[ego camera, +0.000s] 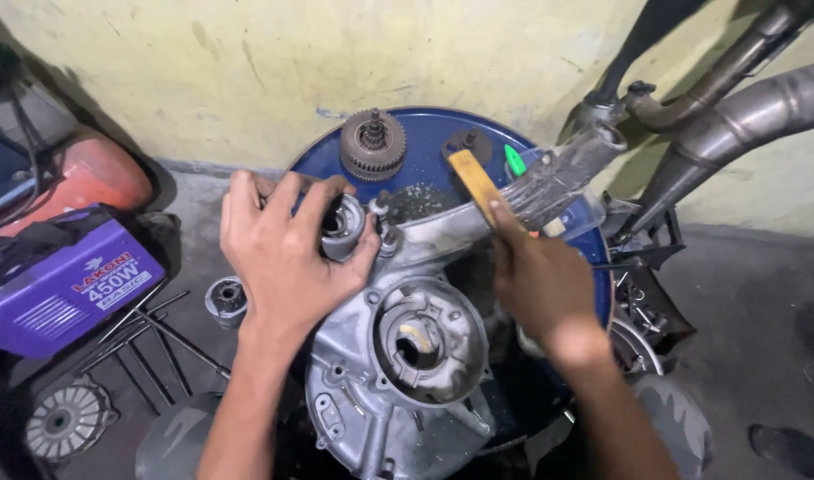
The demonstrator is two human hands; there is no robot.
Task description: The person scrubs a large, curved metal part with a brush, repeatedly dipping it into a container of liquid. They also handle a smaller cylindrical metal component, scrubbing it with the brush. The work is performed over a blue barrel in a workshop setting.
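Note:
A grey aluminium engine casing (407, 391) lies on top of a blue drum (442, 133). My left hand (278, 258) wraps around a small round metal part (340, 227) at the casing's upper end. My right hand (536, 280) grips a wooden-handled hammer (474, 178), whose head looks to rest near the drum's far side. A toothed gear cluster (372, 145) stands at the drum's far rim. A green-tipped tool (514, 160) lies beside the hammer.
A purple box-shaped machine (65, 284) and an orange tank (96, 169) sit at left. Thin metal rods (154, 342), a small round part (227, 298) and a finned disc (65, 420) lie on the floor. Exhaust pipes (745, 116) lean at right against the yellow wall.

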